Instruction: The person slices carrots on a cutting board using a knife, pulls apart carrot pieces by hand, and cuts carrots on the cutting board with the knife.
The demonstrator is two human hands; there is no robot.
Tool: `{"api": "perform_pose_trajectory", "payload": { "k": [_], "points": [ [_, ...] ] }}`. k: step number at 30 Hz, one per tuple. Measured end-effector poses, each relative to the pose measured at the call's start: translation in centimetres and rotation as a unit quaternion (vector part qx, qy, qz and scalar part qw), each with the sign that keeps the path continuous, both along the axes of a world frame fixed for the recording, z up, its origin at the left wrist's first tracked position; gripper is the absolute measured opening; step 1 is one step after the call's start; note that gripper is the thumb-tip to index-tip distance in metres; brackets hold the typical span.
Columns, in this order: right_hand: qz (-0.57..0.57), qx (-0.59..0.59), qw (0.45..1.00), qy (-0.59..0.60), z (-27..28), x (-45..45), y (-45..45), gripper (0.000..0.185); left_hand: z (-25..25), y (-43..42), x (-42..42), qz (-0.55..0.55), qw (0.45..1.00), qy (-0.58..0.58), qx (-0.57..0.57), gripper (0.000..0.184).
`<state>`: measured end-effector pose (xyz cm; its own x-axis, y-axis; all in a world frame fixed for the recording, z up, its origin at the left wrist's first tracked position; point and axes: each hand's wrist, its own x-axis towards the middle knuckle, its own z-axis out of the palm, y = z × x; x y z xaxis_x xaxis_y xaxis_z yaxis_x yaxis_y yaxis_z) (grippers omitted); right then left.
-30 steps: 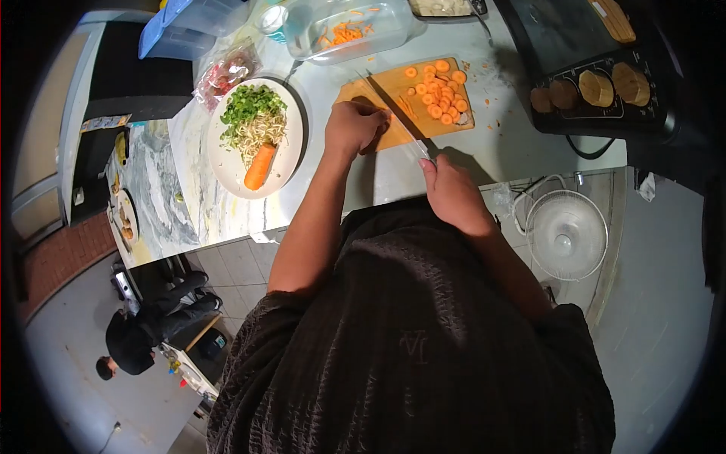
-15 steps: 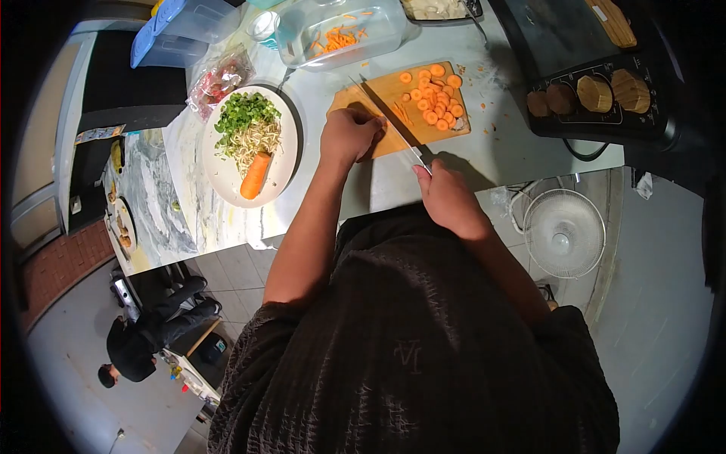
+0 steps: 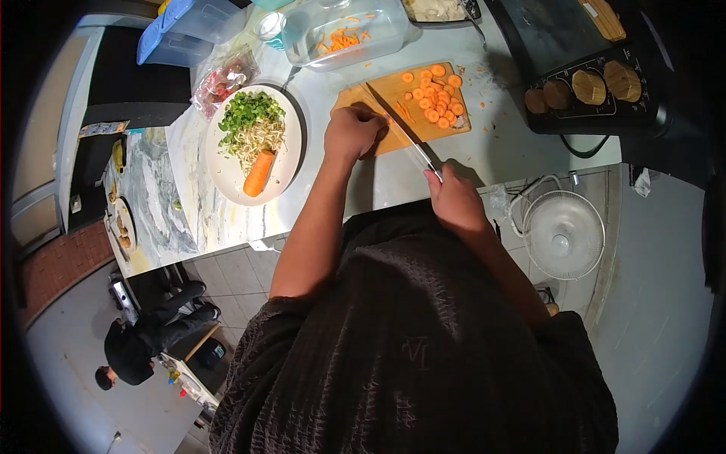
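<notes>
Head view: knife (image 3: 409, 137) in the right hand (image 3: 458, 200), carrot rounds (image 3: 438, 96) on the cutting board (image 3: 367, 94)

So the right hand is wrapped around the handle, and the blade runs slantwise over the board, tip up near the far edge. Left hand (image 3: 354, 135) is bunched at the board's near left side, fingers curled in; can't tell what's pinched in there, knuckles hide it. A few thin carrot strips (image 3: 404, 113) lie just right of the blade, with the rounds heaped toward the right end. Off left, a plate (image 3: 217, 178) holds chopped greens (image 3: 253, 112), sprouts (image 3: 257, 141) and a carrot chunk (image 3: 259, 175). Clear container (image 3: 387, 39) beyond the board has orange shreds (image 3: 340, 40) inside.
</notes>
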<state>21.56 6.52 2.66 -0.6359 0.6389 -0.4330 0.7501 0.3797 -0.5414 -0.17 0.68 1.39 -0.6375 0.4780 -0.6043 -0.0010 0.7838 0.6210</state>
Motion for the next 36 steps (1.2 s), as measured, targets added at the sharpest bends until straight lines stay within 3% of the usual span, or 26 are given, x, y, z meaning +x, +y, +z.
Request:
{"api": "perform_pose_trajectory", "payload": {
  "k": [4,10,12,21,28,33,36],
  "points": [
    [-0.001,0.009,1.0,0.013,0.1,-0.2,0.2,0.043,-0.3,-0.2,0.0,0.01,1.0,-0.018,0.004,0.026],
    [0.01,0.015,1.0,0.023,0.0,-1.0,1.1,0.043,-0.9,-0.3,0.5,0.004,0.994,0.06,0.095,0.022],
    [0.001,0.03,0.999,0.024,0.0,-1.1,1.0,0.042,-0.5,-0.2,0.6,0.015,0.996,0.02,0.081,0.023],
    [-0.008,0.056,0.997,0.053,-0.6,-0.9,1.2,0.039,-1.6,-0.4,0.2,0.002,0.998,0.033,0.05,0.027],
    [-0.013,0.008,0.999,0.032,-0.5,-1.1,1.4,0.044,-1.5,-0.5,0.2,0.003,0.998,0.027,0.051,0.026],
    [-0.038,0.027,0.995,0.087,-0.2,-1.3,0.8,0.043,-1.3,-0.5,0.4,0.019,0.991,-0.013,0.13,0.017],
    [-0.024,0.013,0.995,0.095,0.1,-1.5,0.5,0.044,-0.9,-0.5,0.6,0.043,0.991,-0.032,0.119,0.017]
  ]
}}
